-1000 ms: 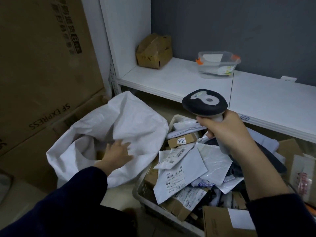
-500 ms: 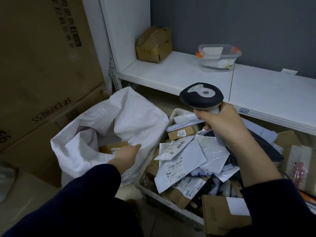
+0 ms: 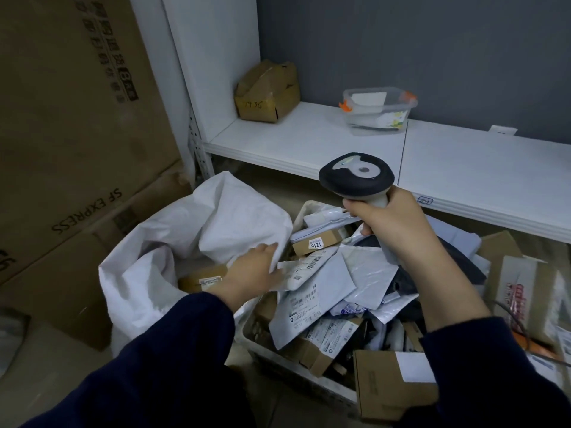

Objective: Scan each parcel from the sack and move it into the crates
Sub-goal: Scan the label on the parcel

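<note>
- Right, the next parcel for me is the small brown box (image 3: 200, 281), lying low inside the open mouth of the white sack (image 3: 173, 230), just beside my left wrist.
- My left hand (image 3: 255, 268) lies on the sack's near rim with the fingers fairly straight, pressing the fabric towards the crate (image 3: 262, 341). It grasps nothing that I can see, though the thumb is hidden.
- My right hand (image 3: 398, 225) is clenched round the handle of the scanner (image 3: 357, 177), whose head is held up above the crate and aimed away from me.
- I judge the box to be light and stiff: plain cardboard with firm edges, so it should not sag or fold when lifted with one hand.
- I would take it across its short sides, thumb on one wall and fingers on the other, keeping off the white label on top (the scanner needs that face bare and turned up).
- The sack is soft and floppy and its rim may fall over the box, so the fabric wants holding back while I reach in.
- The crate is already heaped with boxes and mailers (image 3: 312, 282). Those glossy bags look slippery, so a box set on them could slide. A flatter spot would be safer.
</note>
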